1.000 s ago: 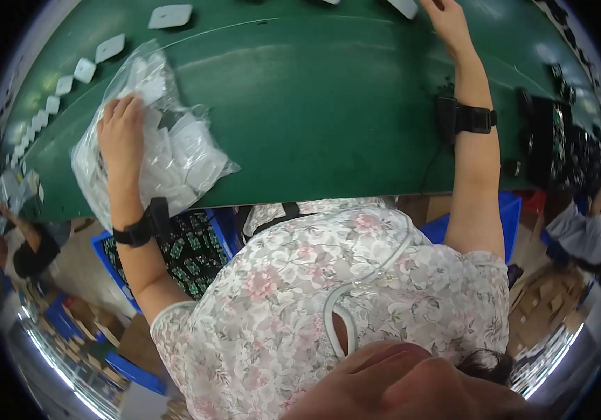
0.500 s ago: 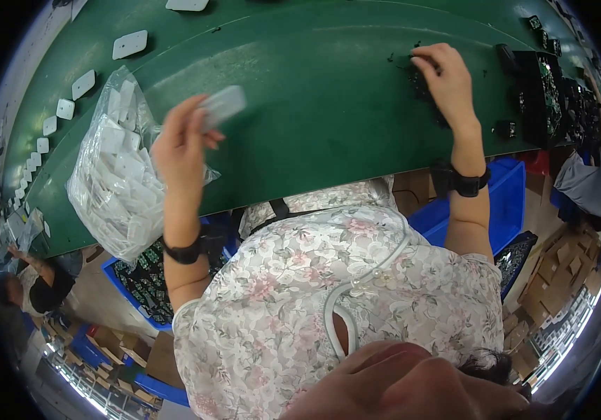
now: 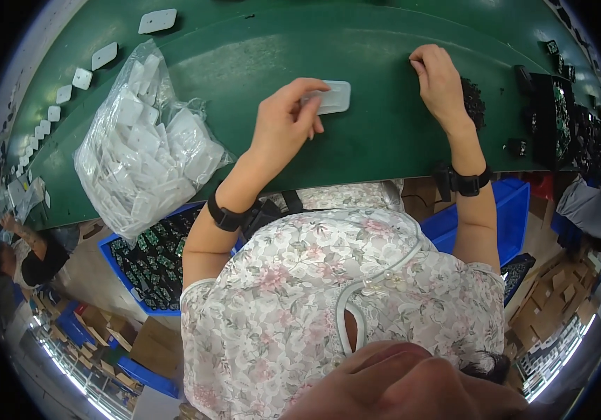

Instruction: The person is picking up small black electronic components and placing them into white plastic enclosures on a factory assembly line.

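Note:
My left hand grips a white plastic cover by its left end, above the green table. The cover is shallow, rectangular and rounded at the corners. My right hand is closed in a pinch to the right of it, over the table. Whatever its fingertips hold, if anything, is too small to make out. Beside the right wrist lies a heap of small black parts, partly covered by the hand. To the left of my left arm, a clear plastic bag bulges with similar white covers.
A row of white covers curves along the far left of the green table. Black boxes with green circuit boards stand at the right. Blue bins sit below the near edge. Other people work at both sides.
My left hand has carried the white cover rightward from near the bag to mid-table. My right hand has drawn off the heap of black parts, fingers pinched. The view has shifted slightly.

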A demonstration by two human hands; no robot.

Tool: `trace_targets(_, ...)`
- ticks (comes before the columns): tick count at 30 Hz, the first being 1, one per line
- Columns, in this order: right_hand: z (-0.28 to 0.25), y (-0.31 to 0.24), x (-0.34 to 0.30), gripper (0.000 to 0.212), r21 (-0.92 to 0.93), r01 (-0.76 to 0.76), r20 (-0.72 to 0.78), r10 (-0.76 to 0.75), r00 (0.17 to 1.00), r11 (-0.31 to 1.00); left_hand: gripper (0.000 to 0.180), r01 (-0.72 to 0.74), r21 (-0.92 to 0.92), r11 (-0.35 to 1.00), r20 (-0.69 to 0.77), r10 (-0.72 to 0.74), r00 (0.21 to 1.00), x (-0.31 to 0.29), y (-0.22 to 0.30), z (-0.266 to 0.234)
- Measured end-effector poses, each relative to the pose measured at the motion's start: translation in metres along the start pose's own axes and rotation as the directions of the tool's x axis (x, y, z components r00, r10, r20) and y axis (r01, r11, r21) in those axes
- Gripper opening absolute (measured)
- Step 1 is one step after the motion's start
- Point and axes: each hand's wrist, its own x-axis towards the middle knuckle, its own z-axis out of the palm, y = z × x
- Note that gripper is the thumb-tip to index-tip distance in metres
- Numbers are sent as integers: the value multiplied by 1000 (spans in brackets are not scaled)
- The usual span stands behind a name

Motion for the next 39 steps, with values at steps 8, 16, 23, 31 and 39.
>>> trace_targets(8, 0, -84, 0, 24, 874, -385, 309, 274, 911, 297, 19, -311, 288, 906, -40, 336, 941, 10, 4, 19)
trace_targets(16, -10, -109, 10, 22, 860, -496, 463, 227, 857, 123, 13, -444, 411, 796, -13, 492, 871, 8, 6, 8)
trace_targets(23, -7, -121, 13, 12, 694, -169, 110, 129, 985, 700, 9, 115, -170, 979, 30, -111, 993, 0, 11, -2)
trace_targets(31, -3, -123, 15, 10, 457, -9, -76, 49, 996, 890, 22, 145, -479, 866, 15, -157, 987, -3, 8, -1)
trace_targets(39, 7, -125, 8, 7, 524, -191, 65, 185, 981, 830, 14, 15, -430, 903, -54, -43, 998, -5, 2, 4)
